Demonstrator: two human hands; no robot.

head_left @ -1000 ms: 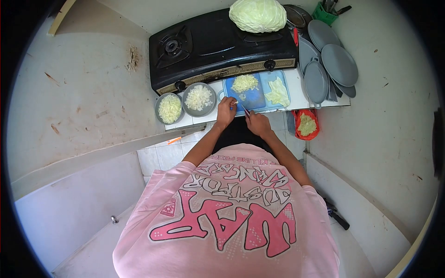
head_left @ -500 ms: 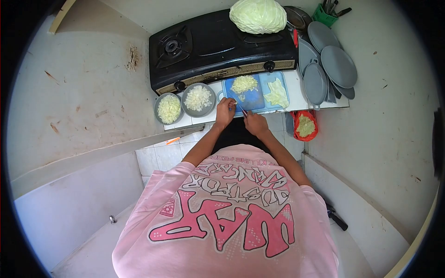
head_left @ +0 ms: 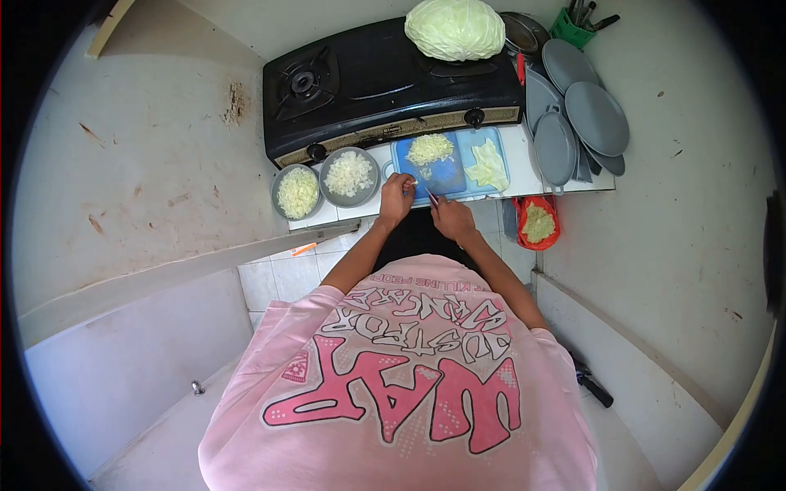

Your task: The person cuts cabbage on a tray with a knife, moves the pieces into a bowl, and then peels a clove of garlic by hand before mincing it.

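Observation:
At the front edge of the blue cutting board [head_left: 452, 188], my left hand [head_left: 398, 199] is closed with its fingertips pinched on a small piece of cabbage [head_left: 415, 182]. My right hand [head_left: 453, 218] grips a small knife [head_left: 431, 195], its blade pointing up and left, a short way from the left fingertips. A heap of finely chopped cabbage [head_left: 430, 149] lies on the darker blue part of the board. On the lighter right part rest pale cabbage leaves [head_left: 488, 166]. Most of the knife handle is hidden in my right hand.
Two grey bowls [head_left: 350, 194] of chopped pale vegetable stand left of the board. Behind is a black gas stove [head_left: 368, 86] bearing a whole cabbage [head_left: 455, 31]. Grey plates [head_left: 598, 119] lean at the right, and a red bag [head_left: 539, 222] of scraps hangs below the counter.
Both hands stay in nearly the same place. The knife blade has shifted very slightly beside the left fingertips, and the chopped heap looks the same.

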